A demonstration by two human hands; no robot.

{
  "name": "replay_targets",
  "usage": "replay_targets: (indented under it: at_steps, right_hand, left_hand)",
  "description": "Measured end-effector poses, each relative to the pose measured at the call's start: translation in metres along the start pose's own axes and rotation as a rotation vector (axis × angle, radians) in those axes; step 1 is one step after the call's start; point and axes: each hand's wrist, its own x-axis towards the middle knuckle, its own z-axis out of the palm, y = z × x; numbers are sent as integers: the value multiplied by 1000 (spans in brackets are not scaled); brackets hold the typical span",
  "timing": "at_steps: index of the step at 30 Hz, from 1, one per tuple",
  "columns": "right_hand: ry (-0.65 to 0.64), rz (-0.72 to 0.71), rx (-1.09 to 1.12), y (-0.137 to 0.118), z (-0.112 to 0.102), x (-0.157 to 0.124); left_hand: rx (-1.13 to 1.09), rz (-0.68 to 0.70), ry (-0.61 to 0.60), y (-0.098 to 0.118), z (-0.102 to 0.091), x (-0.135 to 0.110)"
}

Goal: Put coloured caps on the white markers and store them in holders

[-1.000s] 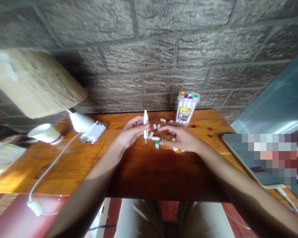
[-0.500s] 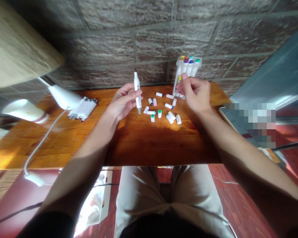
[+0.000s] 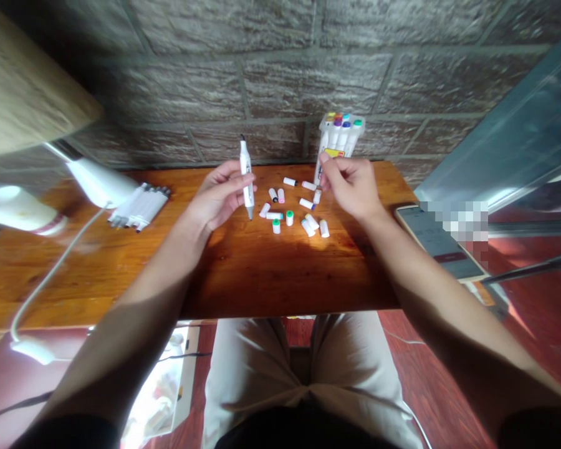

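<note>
My left hand (image 3: 220,194) grips a white double-ended marker (image 3: 245,178) held upright above the desk. Both its ends are uncapped: a thin dark tip points up and a grey tip points down. My right hand (image 3: 353,187) is closed, thumb against curled fingers, by the right side of the loose caps; whatever it may hold is hidden. Close to its fingertips lies a white cap (image 3: 317,196). Several caps lie scattered between my hands, among them a standing green-topped cap (image 3: 289,217) and a blue-ended cap (image 3: 307,204). Behind my right hand stands a clear marker case (image 3: 321,140) with several coloured markers.
On the left, a row of markers (image 3: 140,207) lies beside a white lamp base (image 3: 100,181) with its cable. A white cup (image 3: 21,211) lies on its side farther left. A phone-like device (image 3: 442,243) rests at the right edge. The brick wall (image 3: 280,81) closes the back.
The whole view has shifted, so everything appears farther left. My right hand has come down and slightly left, closer to the caps. My left hand keeps the marker in the same upright hold.
</note>
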Motion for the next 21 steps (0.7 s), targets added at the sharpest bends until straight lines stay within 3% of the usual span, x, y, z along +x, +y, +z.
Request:
replay_targets:
  at_steps: [3,7,12,16,17,18,21]
  right_hand:
    - [-342,127,154,-20,-10,-11]
    - [-718,351,313,-44,-29,-52]
    - [-719,651,256,-69,-65,-121]
    - [-1288,896,310,-88,-109,-160]
    - [-1239,950,273,-91,-118,-165]
    - [-1088,960,235,-91,-126,-167]
    - [-833,818,236,-87,-135,-160]
  left_hand:
    - [5,-6,17,1,1,-1]
    - [-42,-8,0,3,1,-1]
    - [-100,-27,-31,4,0,-1]
    - [-132,-24,-46,4,-1,-1]
    - [-132,-25,-48,4,-1,-1]
    - [-131,-27,-52,4,-1,-1]
    - [-129,-26,-61,3,-1,0]
